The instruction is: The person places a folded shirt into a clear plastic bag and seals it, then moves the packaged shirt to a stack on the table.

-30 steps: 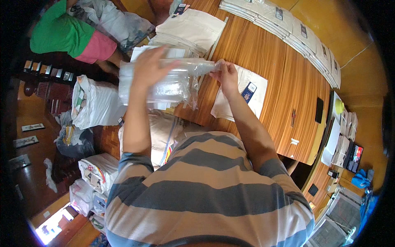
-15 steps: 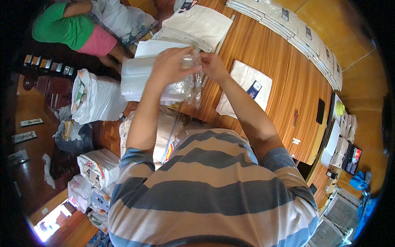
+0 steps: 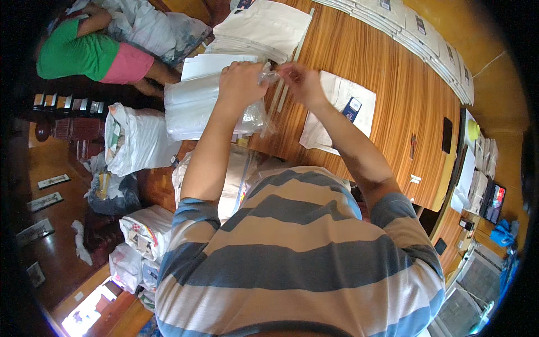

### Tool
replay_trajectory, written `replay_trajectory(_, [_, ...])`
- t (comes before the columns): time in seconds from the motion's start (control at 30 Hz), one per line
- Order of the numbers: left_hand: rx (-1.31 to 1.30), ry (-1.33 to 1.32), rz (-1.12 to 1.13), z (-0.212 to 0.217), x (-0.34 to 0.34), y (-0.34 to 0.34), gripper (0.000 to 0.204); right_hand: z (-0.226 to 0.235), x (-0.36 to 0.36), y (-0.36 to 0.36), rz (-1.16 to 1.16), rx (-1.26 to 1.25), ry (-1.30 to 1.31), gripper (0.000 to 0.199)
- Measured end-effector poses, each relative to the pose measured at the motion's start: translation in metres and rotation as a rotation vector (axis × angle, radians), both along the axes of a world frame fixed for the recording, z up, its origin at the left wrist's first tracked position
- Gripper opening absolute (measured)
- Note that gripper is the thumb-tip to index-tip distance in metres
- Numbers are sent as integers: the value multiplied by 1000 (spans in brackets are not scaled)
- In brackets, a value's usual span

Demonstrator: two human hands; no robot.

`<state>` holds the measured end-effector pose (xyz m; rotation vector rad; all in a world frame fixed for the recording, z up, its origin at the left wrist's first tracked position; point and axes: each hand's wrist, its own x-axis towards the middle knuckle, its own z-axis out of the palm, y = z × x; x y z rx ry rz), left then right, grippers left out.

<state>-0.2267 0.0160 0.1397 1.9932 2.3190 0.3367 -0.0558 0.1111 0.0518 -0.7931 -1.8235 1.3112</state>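
A stack of clear plastic bags (image 3: 191,109) lies at the table's left edge, over some white sheets (image 3: 208,64). My left hand (image 3: 241,84) is closed on the crinkled end of a clear plastic bag (image 3: 269,76) above this stack. Opposite it, the fingertips of my right hand (image 3: 303,83) pinch the bag's edge, though the fingers are partly blurred. Right of my hands, a folded cream garment (image 3: 327,128) with a dark blue tag (image 3: 352,108) rests flat on the wood-grain table (image 3: 387,101), partly under my right forearm.
Folded cream garments (image 3: 264,25) are piled at the far left, and a long row of bagged ones (image 3: 418,42) lines the far right. A black phone (image 3: 447,135) lies at the right edge. Stuffed white sacks (image 3: 140,140) stand left; a person in green (image 3: 78,50) bends nearby.
My right hand has shifted slightly right, and my left hand has closed further around the plastic. The bag's loose end looks more bunched. The whole view has also shifted a little.
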Motion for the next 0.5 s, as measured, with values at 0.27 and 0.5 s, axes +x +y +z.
replay_trajectory(0.27, [14,-53,39,4,0,-5,50,12,-8,15,-75,-183,282,24])
replay_trajectory(0.5, [22,-81,59,-3,-4,-3,51,-3,13,16,115,-185,77,16])
